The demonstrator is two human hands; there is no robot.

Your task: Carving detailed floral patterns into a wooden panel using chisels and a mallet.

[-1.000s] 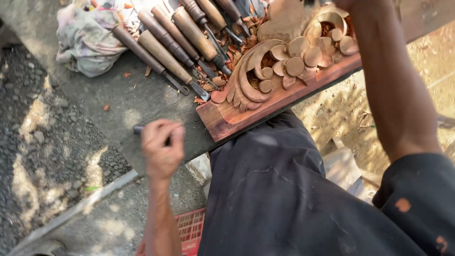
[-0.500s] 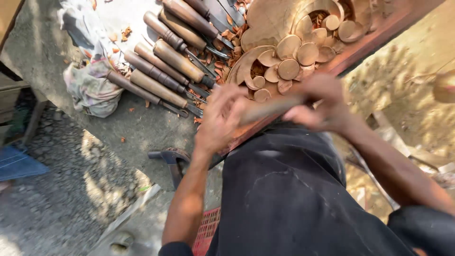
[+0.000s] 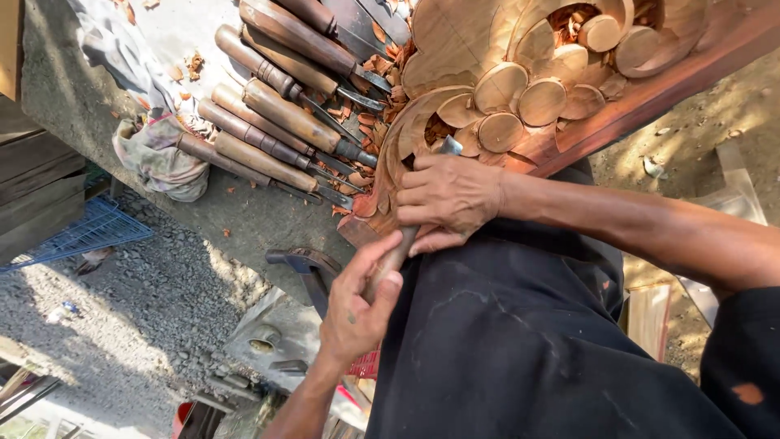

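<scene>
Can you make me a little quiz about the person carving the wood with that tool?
1. True or false: both hands are on the same chisel.
2. Which hand grips the butt end of the wooden handle: A the left hand, B the right hand, or C neither?
3. Fill in: the metal tip of the chisel touches the ______ carved wood panel.

Key:
1. True. The right hand wraps it near the blade, the left hand holds the lower end.
2. A.
3. Reddish-brown. The spare chisels lie in a row on the grey bench beside it, with wood chips scattered around.
</scene>
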